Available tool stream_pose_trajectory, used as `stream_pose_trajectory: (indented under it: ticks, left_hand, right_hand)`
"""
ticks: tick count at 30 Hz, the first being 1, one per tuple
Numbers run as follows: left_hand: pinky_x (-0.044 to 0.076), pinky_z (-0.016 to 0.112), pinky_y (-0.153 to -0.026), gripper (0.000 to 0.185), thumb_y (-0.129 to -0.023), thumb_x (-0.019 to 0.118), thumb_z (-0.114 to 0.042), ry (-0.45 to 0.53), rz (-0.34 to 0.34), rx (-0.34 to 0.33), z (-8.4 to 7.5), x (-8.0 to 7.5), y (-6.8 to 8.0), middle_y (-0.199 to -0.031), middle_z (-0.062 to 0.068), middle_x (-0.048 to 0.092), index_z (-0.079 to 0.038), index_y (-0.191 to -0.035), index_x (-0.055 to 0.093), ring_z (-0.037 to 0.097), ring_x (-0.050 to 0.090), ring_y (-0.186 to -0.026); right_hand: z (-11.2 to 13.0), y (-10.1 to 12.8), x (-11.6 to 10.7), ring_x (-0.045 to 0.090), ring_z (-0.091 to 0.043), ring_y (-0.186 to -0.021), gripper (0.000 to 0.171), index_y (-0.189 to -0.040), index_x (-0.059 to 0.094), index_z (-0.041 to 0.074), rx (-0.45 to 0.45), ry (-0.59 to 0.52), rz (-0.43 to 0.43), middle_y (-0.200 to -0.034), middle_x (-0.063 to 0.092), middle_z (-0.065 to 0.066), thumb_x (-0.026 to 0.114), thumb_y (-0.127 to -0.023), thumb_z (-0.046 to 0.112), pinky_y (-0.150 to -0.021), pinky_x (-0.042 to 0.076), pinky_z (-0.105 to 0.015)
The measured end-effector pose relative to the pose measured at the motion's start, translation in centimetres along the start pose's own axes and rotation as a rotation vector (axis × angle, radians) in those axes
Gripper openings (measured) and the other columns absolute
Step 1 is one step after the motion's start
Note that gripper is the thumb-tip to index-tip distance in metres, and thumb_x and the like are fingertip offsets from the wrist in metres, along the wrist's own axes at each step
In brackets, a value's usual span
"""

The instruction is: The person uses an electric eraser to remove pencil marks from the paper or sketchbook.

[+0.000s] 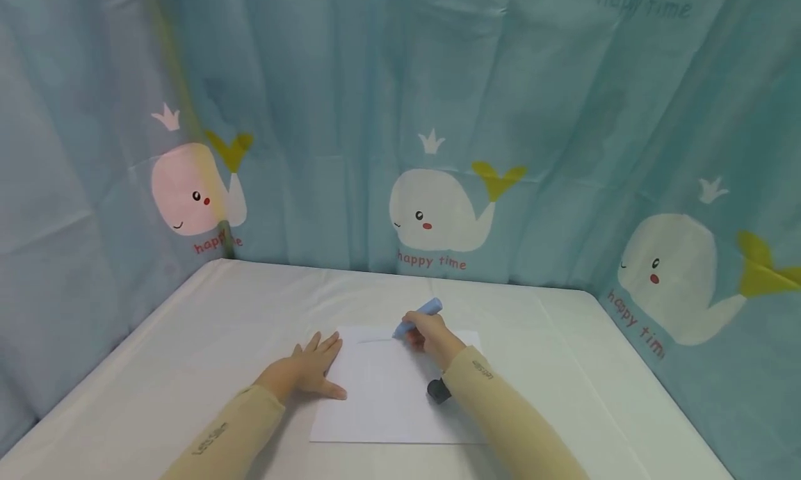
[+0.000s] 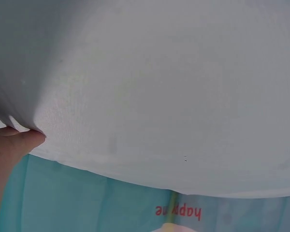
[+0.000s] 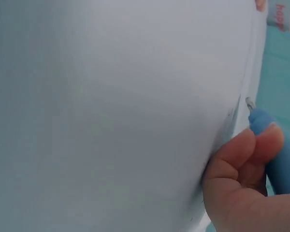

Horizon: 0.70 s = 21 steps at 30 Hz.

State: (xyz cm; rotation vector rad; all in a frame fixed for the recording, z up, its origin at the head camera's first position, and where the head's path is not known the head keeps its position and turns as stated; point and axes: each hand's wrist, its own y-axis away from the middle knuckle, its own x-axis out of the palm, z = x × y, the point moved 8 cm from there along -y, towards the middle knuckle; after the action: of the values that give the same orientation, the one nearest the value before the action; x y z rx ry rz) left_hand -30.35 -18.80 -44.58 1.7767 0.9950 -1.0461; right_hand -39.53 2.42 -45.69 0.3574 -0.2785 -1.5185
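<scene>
A sheet of white paper (image 1: 382, 410) lies on the white-covered table. Between thumb and fingers, my right hand (image 1: 432, 332) pinches a thick blue marker (image 1: 430, 306), its tip down at the upper part of the sheet. From that tip a thin blue line (image 1: 374, 340) runs leftward across the paper. In the right wrist view the marker's light grey tip (image 3: 250, 102) pokes out past the fingertips. My left hand (image 1: 311, 370) rests with spread fingers on the paper's left edge, the thumb reaching onto the sheet.
White cloth covers the table (image 1: 238, 313). Behind it hangs a blue curtain (image 1: 325, 118) printed with whales and lettering. A small black object (image 1: 439, 391) shows beside the right sleeve (image 1: 500, 410), over the paper.
</scene>
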Motion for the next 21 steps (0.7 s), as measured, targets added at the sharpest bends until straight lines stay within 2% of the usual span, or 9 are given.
stream_pose_trajectory:
  ticks: [8, 14, 21]
  left_hand:
    - [0.012, 0.073, -0.105, 0.110, -0.074, 0.076, -0.057, 0.002, -0.004, -0.009, 0.00, 0.08, -0.20, -0.157, 0.024, 0.018, 0.006, -0.149, 0.028, 0.053, 0.008, -0.141]
    - [0.012, 0.073, -0.105, 0.109, -0.074, 0.076, -0.057, 0.009, -0.014, 0.009, -0.34, -0.29, -0.10, -0.157, 0.025, 0.018, 0.007, -0.148, 0.028, 0.053, 0.008, -0.141]
    - [0.010, 0.073, -0.105, 0.110, -0.073, 0.077, -0.057, 0.011, -0.011, 0.001, -0.03, 0.08, 0.09, -0.157, 0.025, 0.018, 0.007, -0.148, 0.028, 0.054, 0.008, -0.141]
  right_hand:
    - [0.13, 0.36, -0.12, 0.049, -0.009, -0.052, 0.042, -0.114, 0.047, -0.009, -0.044, 0.006, -0.095, -0.070, 0.056, -0.006, 0.066, -0.081, 0.009, -0.050, 0.042, -0.019]
    - [0.27, 0.17, -0.32, 0.050, -0.010, -0.052, 0.049, -0.118, 0.045, -0.011, -0.052, 0.024, -0.129, -0.073, 0.057, -0.009, 0.066, -0.078, 0.008, -0.049, 0.043, -0.018]
    - [-0.12, 0.11, 0.12, 0.050, -0.011, -0.053, 0.045, -0.116, 0.047, -0.008, 0.000, 0.103, -0.083, -0.070, 0.056, -0.006, 0.070, -0.081, 0.011, -0.051, 0.043, -0.020]
